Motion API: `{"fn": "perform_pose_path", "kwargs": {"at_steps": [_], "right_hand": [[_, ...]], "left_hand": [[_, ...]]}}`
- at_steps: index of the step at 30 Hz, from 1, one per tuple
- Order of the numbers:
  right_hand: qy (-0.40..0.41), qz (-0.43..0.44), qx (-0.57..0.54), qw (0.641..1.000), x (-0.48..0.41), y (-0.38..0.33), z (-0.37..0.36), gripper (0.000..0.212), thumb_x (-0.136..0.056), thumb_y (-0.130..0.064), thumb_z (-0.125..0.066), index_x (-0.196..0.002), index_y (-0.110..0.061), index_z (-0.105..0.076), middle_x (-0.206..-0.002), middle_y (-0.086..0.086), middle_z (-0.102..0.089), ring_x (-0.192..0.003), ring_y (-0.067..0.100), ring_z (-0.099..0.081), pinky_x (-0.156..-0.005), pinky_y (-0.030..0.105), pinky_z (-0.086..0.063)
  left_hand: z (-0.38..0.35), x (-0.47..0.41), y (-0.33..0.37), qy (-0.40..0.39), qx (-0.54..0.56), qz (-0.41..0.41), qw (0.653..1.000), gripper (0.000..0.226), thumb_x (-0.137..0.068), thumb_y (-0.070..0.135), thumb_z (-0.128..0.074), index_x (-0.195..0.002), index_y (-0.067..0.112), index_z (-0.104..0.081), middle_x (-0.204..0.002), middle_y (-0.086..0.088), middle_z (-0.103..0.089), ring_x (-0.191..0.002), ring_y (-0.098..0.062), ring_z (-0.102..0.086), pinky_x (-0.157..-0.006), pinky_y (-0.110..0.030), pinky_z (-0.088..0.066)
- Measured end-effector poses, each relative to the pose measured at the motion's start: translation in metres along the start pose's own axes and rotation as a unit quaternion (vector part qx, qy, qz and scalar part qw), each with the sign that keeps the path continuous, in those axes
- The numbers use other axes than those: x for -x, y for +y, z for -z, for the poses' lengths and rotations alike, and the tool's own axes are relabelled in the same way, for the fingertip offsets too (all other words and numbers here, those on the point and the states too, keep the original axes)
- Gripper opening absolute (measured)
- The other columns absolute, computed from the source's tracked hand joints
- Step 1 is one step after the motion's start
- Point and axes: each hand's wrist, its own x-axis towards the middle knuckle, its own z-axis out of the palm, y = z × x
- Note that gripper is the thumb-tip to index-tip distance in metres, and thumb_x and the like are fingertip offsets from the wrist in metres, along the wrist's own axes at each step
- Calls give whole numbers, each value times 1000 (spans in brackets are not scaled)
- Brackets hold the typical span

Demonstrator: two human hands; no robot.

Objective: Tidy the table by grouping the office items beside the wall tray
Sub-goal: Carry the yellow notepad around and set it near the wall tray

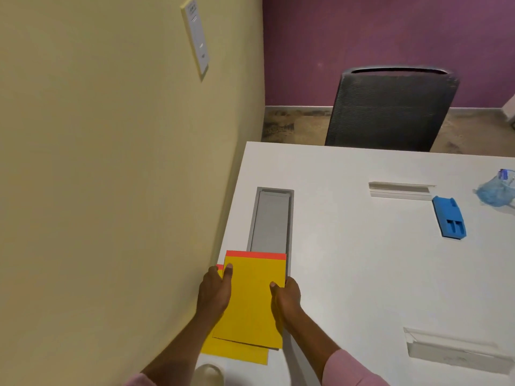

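Your left hand (214,291) grips the pad (250,299) by its left edge, thumb on top. The pad overlaps a 2nd pad (237,353) beside the wall (111,162), its red end covering the tray's (271,218) near end. Your right hand (285,298) pinches its right edge. A blue holder (449,217) lies well apart.

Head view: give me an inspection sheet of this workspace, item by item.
Surface: white table, grey recessed tray by the wall, two open slots.
Job's things: upper yellow pad sits askew over lower yellow pad, overlapping the tray's near end; blue plastic item apart, far right.
Clutter: crumpled blue bag at the right edge.
Hands: left hand and right hand each grip a side edge of the upper yellow pad.
Cables: nothing seen.
Surroundings: yellow wall with a panel, purple wall, dark mesh chair.
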Motion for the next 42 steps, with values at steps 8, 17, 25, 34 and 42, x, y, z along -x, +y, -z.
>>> {"fn": "perform_pose_path", "kwargs": {"at_steps": [8, 17, 25, 34, 42], "right_hand": [[-10, -6, 63, 998, 0, 10, -17, 17, -97, -14, -56, -112, -6, -54, -110, 13, -63, -89, 21, -58, -78, 32, -46], [-15, -14, 77, 997, 5, 18, -28, 24, -97, -15, -55, -119, -4, -54, -117, 14, -63, -93, 20, -56, -80, 32, -45], [-8, -13, 89, 996, 6, 22, -30, 25, -98, -16, -55, -120, -5, -53, -120, 15, -63, -95, 21, -57, -85, 33, -46], [43, 0, 221, 974, 15, 23, -36, 24, -99, -23, -51, -116, -6, -55, -118, 11, -63, -106, 24, -61, -89, 33, -49], [80, 12, 306, 949, 28, 23, -47, 37, -97, -30, -54, -127, -9, -49, -132, 12, -51, -119, 27, -55, -95, 35, -49]], "left_hand": [[-13, 2, -20, -17, -55, 9, 998, 74, -93, 59, -39, -141, 3, -33, -138, -18, -49, -123, -34, -49, -100, -44, -42], [-24, 2, -30, -29, -63, 14, 998, 83, -91, 65, -38, -144, 2, -26, -143, -18, -45, -128, -33, -46, -102, -43, -41], [-28, 3, -36, -39, -86, 14, 995, 85, -90, 67, -36, -145, 3, -24, -147, -15, -41, -132, -33, -41, -105, -44, -39], [-28, 1, -36, -45, -111, 3, 993, 84, -91, 66, -36, -143, 0, -26, -144, -16, -43, -129, -34, -41, -105, -44, -36], [-27, 1, -36, -51, -109, 7, 993, 84, -92, 64, -37, -144, -1, -25, -145, -18, -41, -130, -36, -37, -106, -45, -32]]}}
